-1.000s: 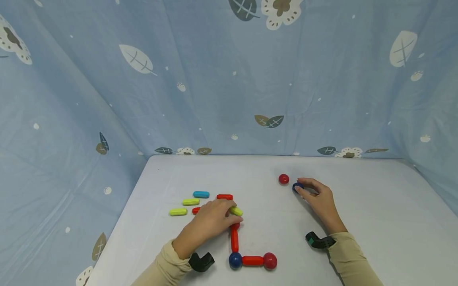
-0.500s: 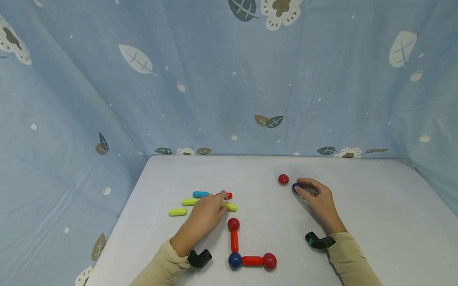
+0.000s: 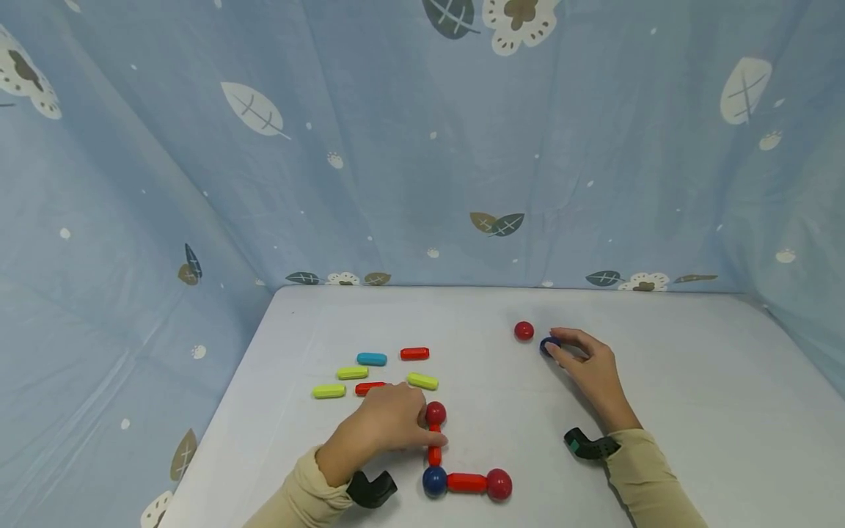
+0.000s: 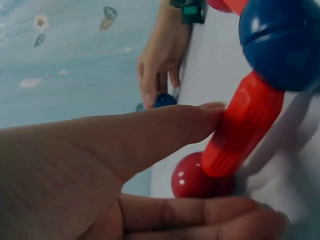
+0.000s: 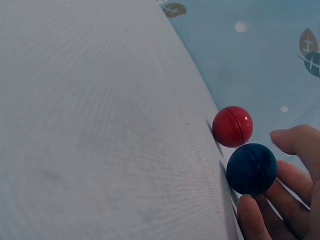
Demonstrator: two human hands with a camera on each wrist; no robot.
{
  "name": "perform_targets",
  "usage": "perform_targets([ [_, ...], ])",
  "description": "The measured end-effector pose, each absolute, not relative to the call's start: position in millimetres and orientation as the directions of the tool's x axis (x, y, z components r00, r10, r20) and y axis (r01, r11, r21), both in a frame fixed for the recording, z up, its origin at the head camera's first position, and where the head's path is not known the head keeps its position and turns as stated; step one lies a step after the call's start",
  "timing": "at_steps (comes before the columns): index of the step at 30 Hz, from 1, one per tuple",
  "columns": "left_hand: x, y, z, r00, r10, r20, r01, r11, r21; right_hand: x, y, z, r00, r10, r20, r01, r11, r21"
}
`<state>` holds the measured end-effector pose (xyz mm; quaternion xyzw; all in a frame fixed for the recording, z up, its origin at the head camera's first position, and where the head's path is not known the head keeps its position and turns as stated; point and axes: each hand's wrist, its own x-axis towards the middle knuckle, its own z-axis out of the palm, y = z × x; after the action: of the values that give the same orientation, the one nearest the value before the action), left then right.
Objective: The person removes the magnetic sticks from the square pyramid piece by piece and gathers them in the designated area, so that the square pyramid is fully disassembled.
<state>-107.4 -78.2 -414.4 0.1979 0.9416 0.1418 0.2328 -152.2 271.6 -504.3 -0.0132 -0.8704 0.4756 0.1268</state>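
An L-shaped toy piece lies near the table's front: a blue ball (image 3: pixel 434 482) at the corner, a red rod (image 3: pixel 466 482) leading to a red ball (image 3: pixel 499 485), and another red rod (image 4: pixel 245 125) leading to a second red ball (image 3: pixel 436 413). My left hand (image 3: pixel 389 418) reaches over that second rod; its thumb lies across the rod and its straight fingers extend beside the far red ball. Farther back, my right hand (image 3: pixel 590 370) holds a loose blue ball (image 5: pixel 251 169) on the table between thumb and fingers. A loose red ball (image 5: pixel 232 126) sits beside it.
Loose rods lie beyond my left hand: a blue one (image 3: pixel 372 359), a red one (image 3: pixel 414 353), a second red one (image 3: pixel 370 389) partly hidden, and yellow-green rods (image 3: pixel 422 380). A blue patterned cloth (image 3: pixel 422 147) hangs behind the white table (image 3: pixel 693 367).
My left hand has left the yellow-green rod, now farther back and left, and come back to the L-shaped piece. A red rod has shifted slightly backward. My right hand stays put.
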Motion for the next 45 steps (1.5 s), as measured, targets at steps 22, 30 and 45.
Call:
perform_targets([
  [22, -112.6, -64.0, -434.6, -0.798, 0.591, -0.117, 0.494, 0.754, 0.434, -135.0, 206.9, -483.9, -0.850, -0.475, 0.227, -0.361, 0.213, -0.908],
  [30, -111.9, -63.6, -437.0, -0.794, 0.604, -0.075, 0.513, 0.730, 0.453, -129.4, 191.5, -493.6, -0.800, -0.586, 0.128, -0.316, 0.230, -0.921],
  [45, -107.3, -53.6, -441.5, -0.781, 0.616, -0.099, 0.489, 0.703, 0.516, -128.9, 192.0, -492.4, -0.803, -0.591, 0.073, -0.292, 0.284, -0.913],
])
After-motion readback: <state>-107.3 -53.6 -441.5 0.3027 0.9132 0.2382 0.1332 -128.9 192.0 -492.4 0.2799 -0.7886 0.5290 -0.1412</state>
